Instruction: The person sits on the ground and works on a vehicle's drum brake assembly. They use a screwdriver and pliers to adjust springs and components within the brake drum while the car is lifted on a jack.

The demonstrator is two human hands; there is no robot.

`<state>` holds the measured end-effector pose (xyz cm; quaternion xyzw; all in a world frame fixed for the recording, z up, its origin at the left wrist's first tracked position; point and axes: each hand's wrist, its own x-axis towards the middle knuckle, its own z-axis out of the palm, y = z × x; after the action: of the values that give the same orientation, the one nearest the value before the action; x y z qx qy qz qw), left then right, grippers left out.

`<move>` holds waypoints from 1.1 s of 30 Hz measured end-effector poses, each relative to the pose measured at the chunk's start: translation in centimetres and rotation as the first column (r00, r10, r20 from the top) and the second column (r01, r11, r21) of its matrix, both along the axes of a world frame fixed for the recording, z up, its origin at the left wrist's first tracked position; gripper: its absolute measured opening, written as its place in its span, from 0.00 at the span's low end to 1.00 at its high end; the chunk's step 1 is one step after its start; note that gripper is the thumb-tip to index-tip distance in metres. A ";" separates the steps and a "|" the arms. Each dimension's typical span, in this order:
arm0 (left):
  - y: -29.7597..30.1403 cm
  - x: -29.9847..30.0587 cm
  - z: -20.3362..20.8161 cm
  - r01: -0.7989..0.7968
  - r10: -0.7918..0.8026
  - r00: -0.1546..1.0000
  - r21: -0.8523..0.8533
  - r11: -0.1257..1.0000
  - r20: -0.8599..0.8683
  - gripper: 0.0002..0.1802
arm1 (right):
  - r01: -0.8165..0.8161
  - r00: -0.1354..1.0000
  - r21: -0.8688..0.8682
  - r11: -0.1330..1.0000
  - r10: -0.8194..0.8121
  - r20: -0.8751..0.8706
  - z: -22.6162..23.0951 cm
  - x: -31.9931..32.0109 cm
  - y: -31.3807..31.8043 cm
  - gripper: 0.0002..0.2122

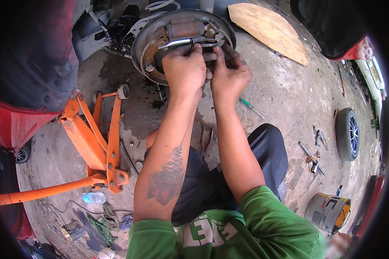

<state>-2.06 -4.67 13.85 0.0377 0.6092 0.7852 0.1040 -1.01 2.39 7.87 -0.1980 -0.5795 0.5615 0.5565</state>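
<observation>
An open drum brake assembly [139,45] with a round rusty-brown and grey backing plate faces me. My left hand [184,71] is closed around a shiny silver metal bar [177,42] that lies across the upper part of the brake, below a rusty cylindrical part [186,29]. Beside it, my right hand [230,75] pinches near the bar's right end; its fingertips curl behind and what they hold is partly hidden. The hands sit close together, and both have dark, greasy fingers.
An orange floor jack [88,138] stands at left. Pliers [206,139] and a green-handled screwdriver [251,108] lie on the concrete near my knees. To the right are loose tools [311,157], a wheel [348,134] and a bucket [328,211]. A wooden board [268,30] lies far right.
</observation>
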 end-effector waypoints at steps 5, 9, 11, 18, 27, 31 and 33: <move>-0.2 0.1 0.0 0.013 -0.016 0.999 0.063 0.998 0.043 0.09 | -0.243 0.969 -0.341 0.908 0.215 -0.118 0.4 0.4 0.3 0.13; 0.3 0.2 -0.5 -0.064 0.067 0.997 0.101 0.993 -0.033 0.10 | -0.254 0.967 -0.305 0.918 0.252 -0.047 1.1 0.8 0.7 0.12; 0.5 0.3 -0.8 -0.111 0.119 0.991 0.110 0.988 -0.065 0.11 | -0.227 0.969 -0.229 0.947 0.242 0.039 1.2 0.8 0.7 0.13; 0.1 -0.2 -1.6 -0.060 0.070 0.994 0.116 0.991 -0.080 0.08 | -0.435 0.891 -0.482 0.760 0.286 -0.353 0.9 0.4 -0.4 0.10; 0.4 0.0 -1.9 -0.143 0.159 0.968 0.095 0.985 -0.192 0.14 | -0.552 0.828 -0.442 0.707 0.404 -0.388 0.7 0.7 -0.4 0.11; 0.6 -0.8 -2.6 -0.153 0.166 0.943 0.068 0.986 -0.289 0.13 | -0.624 0.774 -0.381 0.682 0.474 -0.419 -0.4 1.4 -0.7 0.19; 0.8 -0.7 -3.0 -0.242 0.251 0.889 0.073 0.968 -0.384 0.12 | -0.627 0.775 -0.394 0.672 0.483 -0.407 -0.7 1.7 -0.7 0.21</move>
<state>-2.77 -3.83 10.83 0.1171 0.6083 0.7757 -0.1202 0.68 1.64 7.22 -0.0721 -0.3610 0.8584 0.3572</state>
